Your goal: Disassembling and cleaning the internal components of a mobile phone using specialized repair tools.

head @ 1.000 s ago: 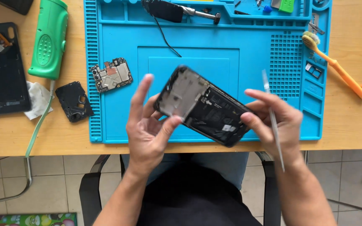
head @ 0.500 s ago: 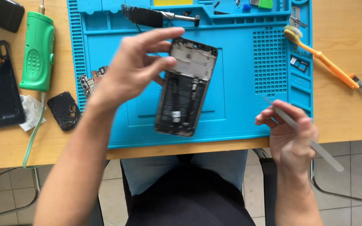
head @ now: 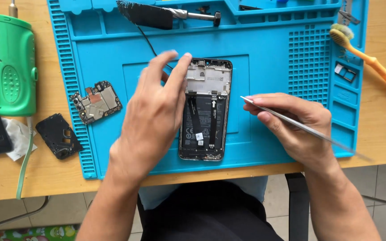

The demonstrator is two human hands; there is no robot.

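An opened phone (head: 205, 109) with its back removed lies flat and upright on the blue repair mat (head: 269, 53), battery and flex cables exposed. My left hand (head: 155, 109) hovers just left of the phone, fingers apart, fingertips near its top left corner. Whether it touches the phone I cannot tell. My right hand (head: 293, 122) rests on the mat to the right of the phone and grips thin metal tweezers (head: 287, 120), whose tip points toward the phone's right edge.
A circuit board (head: 95, 101) and a black plastic cover (head: 59, 135) lie at the mat's left edge. A green power tool (head: 15, 62) is on the wooden table at left. An orange brush (head: 371, 62) lies at right; a black-handled tool (head: 157, 15) at top.
The phone went from held tilted in both hands to lying flat on the mat. My left hand let go of it. My right hand brought the tweezers in beside the phone.
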